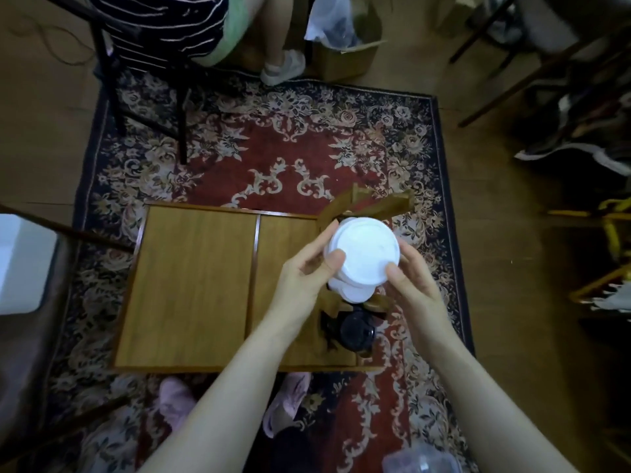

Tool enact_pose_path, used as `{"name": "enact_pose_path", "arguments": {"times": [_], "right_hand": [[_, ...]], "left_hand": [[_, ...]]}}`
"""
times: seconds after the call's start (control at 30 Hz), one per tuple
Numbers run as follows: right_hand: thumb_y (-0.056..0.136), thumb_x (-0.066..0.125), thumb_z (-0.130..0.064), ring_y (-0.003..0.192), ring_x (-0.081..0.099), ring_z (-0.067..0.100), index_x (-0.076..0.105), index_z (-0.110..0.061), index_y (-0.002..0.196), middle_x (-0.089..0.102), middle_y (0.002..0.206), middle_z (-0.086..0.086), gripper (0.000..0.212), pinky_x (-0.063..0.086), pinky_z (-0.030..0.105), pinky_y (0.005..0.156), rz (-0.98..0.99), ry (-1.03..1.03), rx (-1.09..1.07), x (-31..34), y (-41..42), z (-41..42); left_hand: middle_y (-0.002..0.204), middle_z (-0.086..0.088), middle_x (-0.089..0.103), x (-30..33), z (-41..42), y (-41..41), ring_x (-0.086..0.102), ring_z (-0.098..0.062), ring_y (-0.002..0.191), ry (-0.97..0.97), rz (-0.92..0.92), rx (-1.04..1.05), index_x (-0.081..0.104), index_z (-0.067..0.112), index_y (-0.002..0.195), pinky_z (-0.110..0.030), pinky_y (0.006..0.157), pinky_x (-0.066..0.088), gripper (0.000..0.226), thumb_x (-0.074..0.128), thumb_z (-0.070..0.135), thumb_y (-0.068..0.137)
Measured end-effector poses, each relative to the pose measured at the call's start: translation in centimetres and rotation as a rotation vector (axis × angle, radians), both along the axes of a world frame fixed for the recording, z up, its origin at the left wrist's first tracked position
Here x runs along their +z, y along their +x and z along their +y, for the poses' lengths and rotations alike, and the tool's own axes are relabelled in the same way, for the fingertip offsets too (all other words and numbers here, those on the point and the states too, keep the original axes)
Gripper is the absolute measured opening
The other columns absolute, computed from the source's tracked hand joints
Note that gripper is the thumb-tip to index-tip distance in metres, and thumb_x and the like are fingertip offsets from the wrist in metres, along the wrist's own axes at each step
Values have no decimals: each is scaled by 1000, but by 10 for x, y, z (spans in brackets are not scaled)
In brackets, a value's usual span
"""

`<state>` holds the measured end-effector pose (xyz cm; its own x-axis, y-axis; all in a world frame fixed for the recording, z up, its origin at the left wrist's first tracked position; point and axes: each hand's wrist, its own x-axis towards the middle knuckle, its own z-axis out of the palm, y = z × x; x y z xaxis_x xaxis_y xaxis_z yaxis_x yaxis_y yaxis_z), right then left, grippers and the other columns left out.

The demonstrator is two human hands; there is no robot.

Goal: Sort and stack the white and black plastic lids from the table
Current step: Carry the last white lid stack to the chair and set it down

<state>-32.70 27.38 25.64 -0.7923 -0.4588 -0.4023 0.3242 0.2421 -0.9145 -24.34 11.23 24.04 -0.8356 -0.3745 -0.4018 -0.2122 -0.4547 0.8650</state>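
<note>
1. Two hands, left point(309, 274) and right point(411, 279), clamped on stack of round white plastic lids point(362, 254), lifted above wooden surface point(191, 288).
2. Glossy black lids point(356, 331) below, at surface's right edge.

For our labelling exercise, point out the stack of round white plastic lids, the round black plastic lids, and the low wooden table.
Stack of round white plastic lids point(362, 252), head view: flat top of the uppermost lid.
Round black plastic lids point(356, 331), head view: top surface.
Low wooden table point(191, 285), head view: bare left panel.

Both arms extended; left grip point(309, 273) and right grip point(411, 273) curled, thumbs on top.
</note>
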Motion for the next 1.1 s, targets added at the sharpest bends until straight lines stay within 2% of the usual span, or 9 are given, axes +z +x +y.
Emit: {"name": "enact_pose_path", "arguments": {"times": [0.23,0.33,0.5,0.6,0.67,0.8,0.87,0.97,1.1], "right_hand": [[84,67,-25,110,62,11,58,-32,124,63,123,-2,41,52,22,80,-3,8,-28,-8,-66,6],[80,68,-27,111,61,16,58,-30,120,64,121,0,41,49,22,81,-47,24,-26,-19,-83,5],[79,70,-26,100,64,15,59,-27,119,66,115,-2,41,50,19,68,-138,38,-49,-35,-96,1],[72,67,-27,99,63,15,59,-27,116,67,114,-3,45,46,23,72,-160,40,-63,-45,-105,-1],[71,66,-26,99,62,14,59,-24,118,67,113,-3,48,45,23,72,-169,46,-60,-52,-111,-1],[70,68,-28,91,64,13,57,-13,128,68,113,3,61,50,19,63,-218,81,-29,-69,-117,0],[68,70,-28,87,66,14,57,-12,126,70,108,5,62,52,20,62,-250,103,-37,-79,-121,1],[66,71,-26,90,64,17,58,-11,124,71,106,7,61,53,24,67,-297,98,-56,-94,-127,0],[65,71,-23,105,64,28,60,-18,122,69,113,11,58,57,43,89,-411,113,-55,-113,-135,-3]], "left_hand": [[137,3,62,-19,10,-64,57,-7,122,36,-4,41,64,27,130,-15,87,51,41,71,18,91],[134,0,63,-32,11,-78,58,-10,121,35,-40,60,64,21,130,-16,83,52,41,72,18,90],[133,1,63,-52,11,-87,58,-9,119,59,-84,70,65,22,127,-13,80,49,39,73,20,89],[134,-1,63,-65,10,-94,58,-14,124,72,-101,64,65,21,127,-24,96,50,42,75,20,87],[134,-1,63,-72,10,-97,57,-14,125,67,-120,65,64,18,130,-25,98,49,45,76,20,86],[131,1,65,-86,12,-99,57,-13,124,89,-181,75,62,13,132,-16,87,47,51,78,24,85],[132,0,64,-94,13,-101,57,-14,124,96,-210,71,60,14,133,-18,89,46,65,82,33,75],[133,-4,64,-103,12,-107,59,-16,121,119,-261,76,59,11,136,-18,83,49,75,82,35,69],[129,-14,65,-113,7,-114,65,-21,103,207,-307,69,57,7,136,-18,59,55,55,75,15,84]]}}
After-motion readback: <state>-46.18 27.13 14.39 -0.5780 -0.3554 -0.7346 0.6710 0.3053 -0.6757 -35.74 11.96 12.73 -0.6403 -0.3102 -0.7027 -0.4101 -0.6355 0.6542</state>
